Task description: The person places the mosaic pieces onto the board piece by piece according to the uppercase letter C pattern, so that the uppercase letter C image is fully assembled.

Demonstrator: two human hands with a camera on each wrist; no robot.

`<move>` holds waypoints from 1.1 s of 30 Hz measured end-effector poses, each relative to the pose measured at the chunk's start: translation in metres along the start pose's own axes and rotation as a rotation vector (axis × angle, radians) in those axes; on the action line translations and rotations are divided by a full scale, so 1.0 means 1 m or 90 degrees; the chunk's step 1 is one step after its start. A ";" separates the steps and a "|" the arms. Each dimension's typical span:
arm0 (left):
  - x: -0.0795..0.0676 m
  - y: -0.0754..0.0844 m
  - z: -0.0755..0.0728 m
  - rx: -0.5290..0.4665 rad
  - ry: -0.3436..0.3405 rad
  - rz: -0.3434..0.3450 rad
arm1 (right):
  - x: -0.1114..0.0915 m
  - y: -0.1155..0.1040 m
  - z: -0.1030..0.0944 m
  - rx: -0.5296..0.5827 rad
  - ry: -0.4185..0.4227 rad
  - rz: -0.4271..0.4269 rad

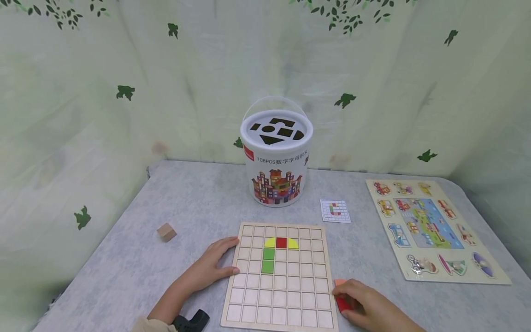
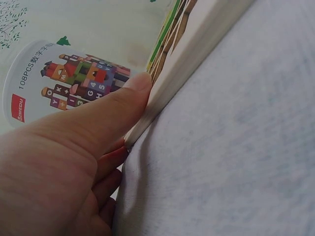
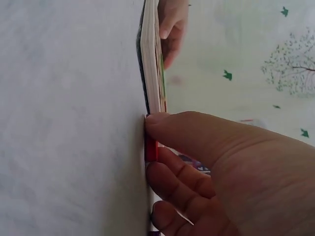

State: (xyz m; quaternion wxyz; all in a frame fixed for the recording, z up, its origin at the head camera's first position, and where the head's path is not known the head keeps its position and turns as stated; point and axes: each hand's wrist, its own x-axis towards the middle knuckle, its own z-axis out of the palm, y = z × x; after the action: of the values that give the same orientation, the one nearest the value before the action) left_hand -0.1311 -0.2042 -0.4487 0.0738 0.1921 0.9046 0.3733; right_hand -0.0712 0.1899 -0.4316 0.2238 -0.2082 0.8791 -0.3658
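A wooden grid board lies on the table, bearing two green square tiles, a red square tile and two yellow curved tiles. My left hand rests against the board's left edge, thumb and fingers spread apart; its thumb touches the side of the board in the left wrist view. Just off the right edge, my right hand pinches a red block between thumb and fingers, down at the table surface. An orange piece shows beside it, partly covered by the fingers.
Behind the board stands a white lidded bucket with shaped holes. A small pattern card lies to its right. Farther right is a picture puzzle board. A plain wooden cube sits at the left.
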 end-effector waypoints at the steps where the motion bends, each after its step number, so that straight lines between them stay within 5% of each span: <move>1: 0.000 0.000 0.000 0.000 0.000 0.000 | 0.000 0.000 0.000 -0.011 0.002 0.006; 8: -0.001 -0.002 0.001 0.000 0.000 0.000 | -0.004 0.000 -0.006 -0.061 0.006 0.027; 16: -0.001 -0.002 0.001 -0.001 0.002 0.006 | -0.012 0.002 -0.016 -0.007 -0.054 0.067; 26: 0.001 -0.003 0.000 -0.008 0.003 0.016 | -0.007 0.002 -0.013 0.016 -0.082 -0.019; 33: 0.001 -0.002 -0.001 -0.010 0.002 0.015 | -0.007 0.003 -0.013 -0.006 -0.062 -0.029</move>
State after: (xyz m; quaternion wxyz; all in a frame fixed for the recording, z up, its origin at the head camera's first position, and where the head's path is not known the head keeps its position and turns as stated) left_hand -0.1327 -0.2056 -0.4499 0.0698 0.2017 0.8995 0.3813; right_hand -0.0732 0.2020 -0.4238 0.2567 -0.2470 0.8639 -0.3561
